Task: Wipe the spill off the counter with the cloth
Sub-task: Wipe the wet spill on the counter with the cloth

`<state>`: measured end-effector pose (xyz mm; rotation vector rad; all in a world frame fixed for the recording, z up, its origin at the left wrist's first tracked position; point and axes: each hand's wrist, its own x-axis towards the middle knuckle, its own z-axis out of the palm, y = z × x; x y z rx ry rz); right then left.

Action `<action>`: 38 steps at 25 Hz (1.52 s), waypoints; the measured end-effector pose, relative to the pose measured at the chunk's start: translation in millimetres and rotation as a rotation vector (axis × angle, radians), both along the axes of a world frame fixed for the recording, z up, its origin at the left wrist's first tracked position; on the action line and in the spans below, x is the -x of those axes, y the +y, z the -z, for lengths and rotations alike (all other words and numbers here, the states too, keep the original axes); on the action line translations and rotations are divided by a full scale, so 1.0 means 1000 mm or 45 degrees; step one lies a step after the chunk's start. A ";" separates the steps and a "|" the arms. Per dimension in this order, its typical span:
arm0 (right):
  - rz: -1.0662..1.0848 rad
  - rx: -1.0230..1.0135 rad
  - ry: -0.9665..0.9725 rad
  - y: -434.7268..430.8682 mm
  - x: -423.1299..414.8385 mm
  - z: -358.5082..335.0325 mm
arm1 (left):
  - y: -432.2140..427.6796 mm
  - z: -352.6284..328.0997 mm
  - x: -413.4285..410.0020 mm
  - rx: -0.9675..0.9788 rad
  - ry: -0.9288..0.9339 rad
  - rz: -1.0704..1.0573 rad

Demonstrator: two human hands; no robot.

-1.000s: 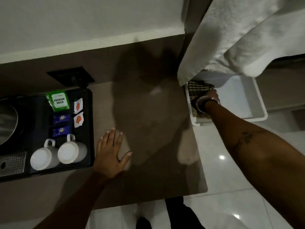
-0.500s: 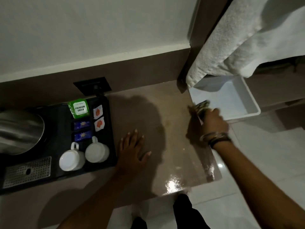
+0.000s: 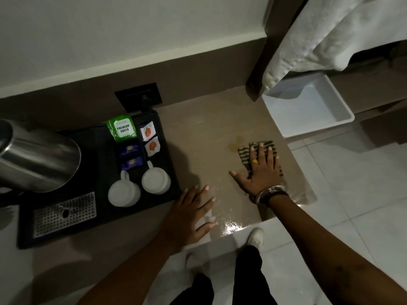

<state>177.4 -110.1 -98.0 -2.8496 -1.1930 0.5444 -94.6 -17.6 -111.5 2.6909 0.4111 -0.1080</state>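
Head view: the right hand (image 3: pixel 258 172) lies flat, fingers spread, on the striped cloth (image 3: pixel 267 148), which shows past the fingertips at 12 o'clock and sits near the right edge of the counter (image 3: pixel 209 133). The brownish spill (image 3: pixel 234 144) touches the cloth's corner at 10 o'clock from that hand. The left hand (image 3: pixel 189 216) rests open, palm down, beside the black tray (image 3: pixel 99 227).

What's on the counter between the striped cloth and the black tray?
Head view: mostly bare counter, with the brownish spill just left of the cloth. Nearer the tray nothing stands; the left hand rests closer to the front edge.
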 end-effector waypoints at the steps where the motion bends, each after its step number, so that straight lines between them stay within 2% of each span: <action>1: -0.015 0.013 -0.036 0.002 0.003 0.008 | 0.001 0.002 -0.001 -0.020 -0.012 0.023; 6: -0.236 0.052 -0.033 -0.042 0.022 0.015 | 0.004 0.008 0.000 -0.032 0.015 0.064; 9: -0.121 0.060 -0.037 -0.064 -0.010 0.005 | 0.002 0.011 0.001 -0.090 0.057 0.080; 11: -0.025 0.022 -0.058 -0.034 -0.047 0.001 | 0.001 0.011 0.002 -0.062 0.047 0.060; 13: -0.014 -0.123 -0.030 0.043 -0.072 0.001 | 0.004 0.011 0.000 -0.016 0.054 0.047; 16: -0.430 -0.115 -0.036 0.127 -0.038 0.002 | 0.004 0.009 -0.002 0.000 0.086 0.056; 18: -0.797 -0.067 -0.026 0.095 -0.008 0.008 | 0.003 0.008 -0.002 0.006 0.070 0.035; 20: -0.997 -0.048 -0.032 0.012 0.005 0.015 | 0.003 0.009 0.000 -0.037 0.049 0.031; 23: -0.818 0.004 -0.059 -0.055 -0.044 0.007 | 0.003 0.016 0.000 -0.113 -0.040 0.082; 25: -0.508 -0.019 -0.064 -0.011 -0.089 0.001 | 0.002 0.019 0.002 -0.106 -0.076 0.083; 27: -0.304 -0.127 -0.073 0.071 -0.104 -0.001 | 0.004 0.019 0.002 -0.059 -0.050 0.062; 29: -0.365 -0.126 -0.100 0.129 -0.068 0.002 | 0.004 0.018 0.000 -0.015 0.028 0.046; 30: -0.508 -0.109 -0.089 0.135 -0.039 0.007 | 0.004 0.015 -0.002 -0.016 0.050 0.035; 32: -0.856 -0.104 -0.105 0.086 0.012 0.013 | 0.003 0.006 -0.004 -0.011 0.075 0.049; 34: -0.897 -0.123 -0.085 0.000 0.030 0.018 | 0.003 0.004 -0.002 -0.032 0.076 0.067; 36: -0.676 -0.118 -0.111 -0.055 0.000 0.013 | 0.003 0.006 -0.003 -0.046 0.095 0.062; 38: -0.251 -0.099 -0.122 -0.039 -0.045 0.009 | 0.005 0.010 -0.002 -0.058 0.091 0.046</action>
